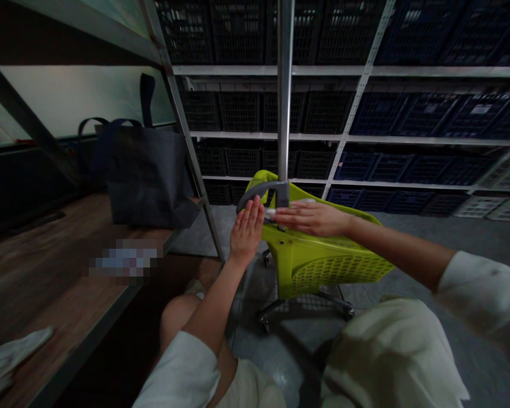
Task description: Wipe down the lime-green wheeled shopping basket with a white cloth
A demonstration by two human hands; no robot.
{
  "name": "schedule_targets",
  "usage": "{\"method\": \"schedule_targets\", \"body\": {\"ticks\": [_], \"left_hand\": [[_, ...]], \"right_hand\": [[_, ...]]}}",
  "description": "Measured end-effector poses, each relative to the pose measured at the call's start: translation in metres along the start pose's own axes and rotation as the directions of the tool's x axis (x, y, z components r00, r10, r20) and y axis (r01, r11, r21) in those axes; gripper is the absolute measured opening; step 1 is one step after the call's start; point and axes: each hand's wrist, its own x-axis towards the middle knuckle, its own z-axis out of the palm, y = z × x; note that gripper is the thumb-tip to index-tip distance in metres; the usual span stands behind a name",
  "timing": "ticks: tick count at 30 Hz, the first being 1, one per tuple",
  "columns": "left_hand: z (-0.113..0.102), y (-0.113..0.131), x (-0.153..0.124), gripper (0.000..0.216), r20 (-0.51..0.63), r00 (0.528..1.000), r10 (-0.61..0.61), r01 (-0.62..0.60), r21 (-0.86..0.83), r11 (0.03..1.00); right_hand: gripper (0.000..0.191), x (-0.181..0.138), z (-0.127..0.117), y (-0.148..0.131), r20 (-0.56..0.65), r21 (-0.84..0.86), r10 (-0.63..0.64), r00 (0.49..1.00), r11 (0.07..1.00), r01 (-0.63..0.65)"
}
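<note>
A lime-green rolling basket cart [344, 263] stands on the floor in front of me, with a grey handle [258, 188] at its near end. My left hand [247, 232] is raised at that handle, its fingers stretched out and pressed side by side. Pointing left, my right hand [314, 219] has straight fingers in front of the metal pole's foot, beside the left fingertips. A small pale bit shows at its fingertips and another above its fingers; I cannot make out what they are. Neither hand visibly grips anything.
An upright metal pole [284, 107] rises at the handle. Behind are shelves with several dark crates [240, 110] and blue crates [378, 113]. A wooden workbench [68, 238] at left bears a dark tote bag [148, 181], a blurred patch and a pale cloth item [15, 360].
</note>
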Motion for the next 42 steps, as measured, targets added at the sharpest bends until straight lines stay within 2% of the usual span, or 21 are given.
{"method": "schedule_targets", "body": {"ticks": [4, 7, 11, 13, 17, 19, 21, 24, 26, 30, 32, 34, 38, 40, 42], "left_hand": [[0.001, 0.000, -0.001, 0.069, 0.008, 1.000, -0.017, 0.017, -0.023, 1.000], [0.001, -0.001, -0.002, 0.067, 0.055, 0.998, -0.028, 0.032, -0.057, 0.998], [0.000, -0.001, -0.001, 0.065, 0.064, 0.998, -0.027, 0.031, -0.058, 0.998], [-0.001, -0.001, -0.001, 0.065, 0.049, 0.998, -0.026, 0.029, -0.057, 0.998], [-0.001, 0.000, 0.000, 0.066, 0.027, 0.999, -0.027, 0.028, -0.054, 0.998], [-0.001, 0.000, 0.000, 0.066, 0.010, 1.000, -0.019, 0.020, -0.043, 0.999], [0.000, 0.000, 0.001, 0.067, -0.003, 1.000, -0.012, 0.011, -0.033, 0.999], [0.001, 0.000, 0.001, 0.067, 0.004, 1.000, -0.016, 0.016, -0.027, 1.000], [0.001, -0.001, 0.000, 0.068, 0.032, 0.999, -0.027, 0.029, -0.047, 0.998], [0.003, -0.002, -0.001, 0.068, 0.064, 0.997, -0.038, 0.043, -0.083, 0.996], [0.003, -0.002, -0.002, 0.068, 0.054, 0.998, -0.035, 0.040, -0.087, 0.995], [0.003, -0.002, -0.002, 0.067, 0.050, 0.998, -0.035, 0.039, -0.093, 0.995], [0.002, -0.002, 0.000, 0.067, 0.047, 0.999, -0.026, 0.029, -0.068, 0.997], [0.002, -0.002, 0.001, 0.068, 0.030, 0.999, -0.018, 0.020, -0.041, 0.999], [0.002, -0.001, 0.001, 0.069, 0.005, 1.000, -0.011, 0.011, -0.021, 1.000]], "right_hand": [[0.067, 0.014, -0.022, 0.021, -0.099, -0.077, 0.116, 0.988, 0.989, -0.124], [0.066, 0.009, -0.010, 0.010, -0.096, -0.036, 0.092, 0.991, 0.995, -0.096], [0.064, -0.005, 0.011, -0.014, 0.018, 0.050, -0.003, 1.000, 0.999, 0.002], [0.066, -0.002, 0.003, -0.008, 0.026, 0.025, 0.006, 1.000, 1.000, -0.007], [0.071, 0.013, -0.026, 0.021, -0.044, -0.086, 0.132, 0.990, 0.987, -0.135], [0.070, 0.012, -0.025, 0.023, -0.072, -0.112, 0.147, 0.987, 0.982, -0.154], [0.068, 0.004, -0.011, 0.012, -0.075, -0.107, 0.098, 0.992, 0.989, -0.106], [0.067, -0.009, 0.011, -0.008, -0.013, -0.045, -0.020, 1.000, 0.999, 0.020], [0.068, -0.010, 0.010, -0.008, 0.005, -0.029, -0.044, 0.999, 0.999, 0.044], [0.071, 0.008, -0.018, 0.020, -0.082, -0.114, 0.101, 0.991, 0.987, -0.110], [0.071, 0.012, -0.024, 0.027, -0.106, -0.124, 0.159, 0.981, 0.977, -0.172], [0.070, 0.007, -0.016, 0.022, -0.091, -0.107, 0.138, 0.986, 0.983, -0.148], [0.063, -0.013, 0.015, -0.006, 0.005, -0.037, -0.039, 0.999, 0.999, 0.040], [0.062, -0.013, 0.014, -0.007, 0.041, -0.011, -0.060, 0.997, 0.998, 0.061], [0.065, -0.005, 0.000, 0.005, 0.016, -0.026, 0.005, 1.000, 1.000, -0.005]]}}
